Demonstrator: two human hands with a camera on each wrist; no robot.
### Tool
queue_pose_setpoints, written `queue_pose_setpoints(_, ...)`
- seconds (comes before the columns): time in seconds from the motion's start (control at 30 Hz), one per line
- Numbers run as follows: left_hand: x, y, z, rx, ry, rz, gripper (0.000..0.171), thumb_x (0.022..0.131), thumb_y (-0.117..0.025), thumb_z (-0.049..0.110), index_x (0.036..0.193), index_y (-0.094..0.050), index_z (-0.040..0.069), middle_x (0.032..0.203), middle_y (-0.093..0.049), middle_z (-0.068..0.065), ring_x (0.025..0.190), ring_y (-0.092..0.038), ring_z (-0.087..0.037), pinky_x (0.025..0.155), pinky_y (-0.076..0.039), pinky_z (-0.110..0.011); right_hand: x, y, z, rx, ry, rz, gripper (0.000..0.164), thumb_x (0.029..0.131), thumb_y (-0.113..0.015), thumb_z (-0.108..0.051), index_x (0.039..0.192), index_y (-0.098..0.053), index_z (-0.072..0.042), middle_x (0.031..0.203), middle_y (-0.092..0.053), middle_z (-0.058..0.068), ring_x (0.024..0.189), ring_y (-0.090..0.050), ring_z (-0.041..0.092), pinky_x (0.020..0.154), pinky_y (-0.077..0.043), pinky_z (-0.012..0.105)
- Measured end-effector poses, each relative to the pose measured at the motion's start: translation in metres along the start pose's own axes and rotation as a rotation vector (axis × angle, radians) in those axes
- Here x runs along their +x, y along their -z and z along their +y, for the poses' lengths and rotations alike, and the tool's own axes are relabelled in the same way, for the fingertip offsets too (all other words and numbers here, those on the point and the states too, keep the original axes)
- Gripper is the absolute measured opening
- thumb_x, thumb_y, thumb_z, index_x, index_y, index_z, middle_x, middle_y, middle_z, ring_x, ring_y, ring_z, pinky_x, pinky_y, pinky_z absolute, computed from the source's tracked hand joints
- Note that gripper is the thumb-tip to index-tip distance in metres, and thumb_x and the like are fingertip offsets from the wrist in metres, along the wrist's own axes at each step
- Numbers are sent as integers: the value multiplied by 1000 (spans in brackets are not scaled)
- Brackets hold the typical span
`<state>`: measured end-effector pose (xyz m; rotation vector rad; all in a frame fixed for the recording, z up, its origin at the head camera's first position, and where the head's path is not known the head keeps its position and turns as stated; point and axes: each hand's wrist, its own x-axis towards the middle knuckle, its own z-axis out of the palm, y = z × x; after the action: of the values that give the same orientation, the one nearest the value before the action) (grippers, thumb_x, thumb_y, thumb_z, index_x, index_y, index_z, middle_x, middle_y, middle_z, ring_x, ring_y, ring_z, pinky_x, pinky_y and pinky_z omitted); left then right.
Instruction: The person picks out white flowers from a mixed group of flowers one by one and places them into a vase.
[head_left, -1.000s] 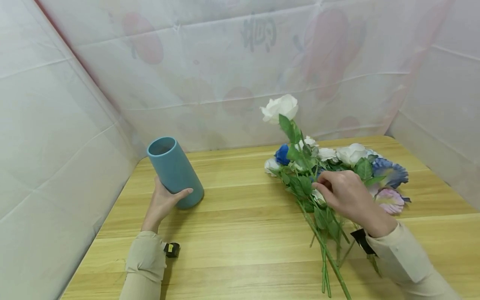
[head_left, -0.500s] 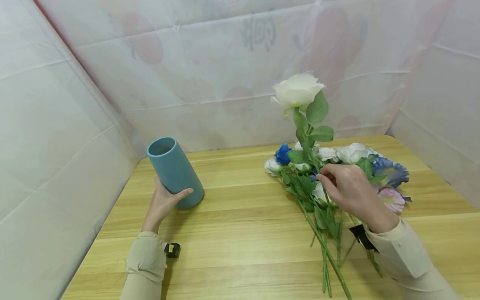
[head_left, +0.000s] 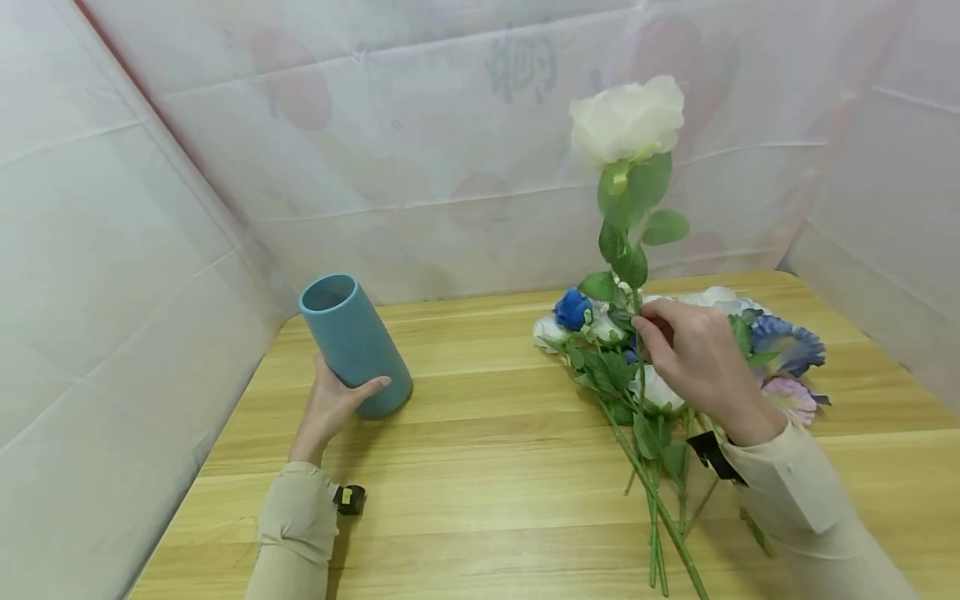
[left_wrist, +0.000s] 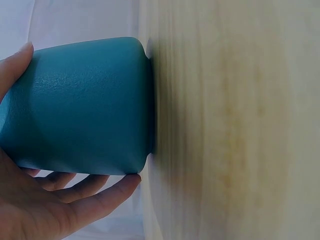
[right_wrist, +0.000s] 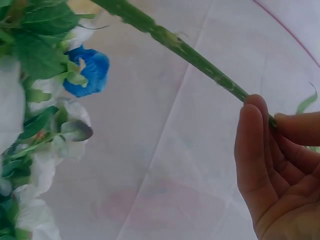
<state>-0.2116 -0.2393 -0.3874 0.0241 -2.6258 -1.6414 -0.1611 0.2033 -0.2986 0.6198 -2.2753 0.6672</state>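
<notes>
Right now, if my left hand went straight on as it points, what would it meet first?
The vase your left hand holds; past that, probably the cloth wall, though depth is unclear.

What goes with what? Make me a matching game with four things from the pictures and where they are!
Things:
1. Tall blue-green cylindrical vase
2. Big white rose with green leaves
3. Deep blue rose
4. Pale pink ruffled flower

Places in the head view:
A. At the left end of the flower pile
B. Raised above the pile, its stem pinched by the right hand
C. At the pile's right side, near the beige right sleeve
D. On the yellowish wooden table, gripped by the left hand

Right pairs: 1-D, 2-B, 3-A, 4-C
</notes>
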Motion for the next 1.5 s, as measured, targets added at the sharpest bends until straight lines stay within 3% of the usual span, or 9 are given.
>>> queue_pose_setpoints(0.3, -3, 2, -1, 4, -10, 8, 117, 88, -82, 24, 160, 10, 12, 161, -17, -24, 146, -25, -45, 115, -26, -64, 19, -7, -9, 59, -8, 129, 9, 92, -67, 10, 89, -72, 3, 64, -65, 3, 52, -61, 15, 52, -44, 13)
queue_pose_setpoints(0.53, -4, 5, 1, -2, -28, 3, 116, 89, -81, 22, 160, 10, 12, 161, -16, -24, 146, -25, -45, 115, -27, -64, 29, -10, -15, 111, -45, 152, 9, 96, -64, 6, 92, -73, 4, 65, -66, 5, 52, -61, 17, 53, -42, 11)
queue_pose_setpoints(0.77, -4, 5, 1, -1, -20, -5, 117, 89, -82, 22, 160, 11, 13, 161, -16, -25, 146, -24, -45, 115, -26, -64, 44, -14, -19, 167, 30, 219, 7, 93, -66, 10, 89, -71, 9, 64, -67, 9, 52, -63, 20, 55, -45, 9)
queue_pose_setpoints(1.07, -5, 9, 3, 7, -7, -5, 117, 90, -81, 22, 159, 13, 11, 161, -14, -26, 146, -23, -46, 116, -25, -64, 60, -19, -28, 277, 31, 238, 5, 93, -67, 10, 90, -70, 10, 66, -68, 10, 54, -63, 19, 56, -48, 12)
queue_pose_setpoints(1.23, -3, 4, 3, 5, -11, -5, 117, 89, -82, 23, 160, 11, 12, 161, -16, -25, 146, -24, -45, 116, -25, -63, 67, -19, -30, 326, 44, 247, 6, 92, -68, 10, 88, -71, 10, 66, -68, 10, 53, -62, 15, 56, -50, 13)
queue_pose_setpoints(1.5, -1, -1, 4, 10, 7, 0, 117, 89, -82, 25, 160, 10, 12, 161, -18, -25, 146, -25, -44, 116, -26, -62, 89, -24, -50, 479, -11, 279, 6, 92, -65, 13, 88, -68, 14, 70, -69, 17, 57, -62, 5, 57, -56, 20)
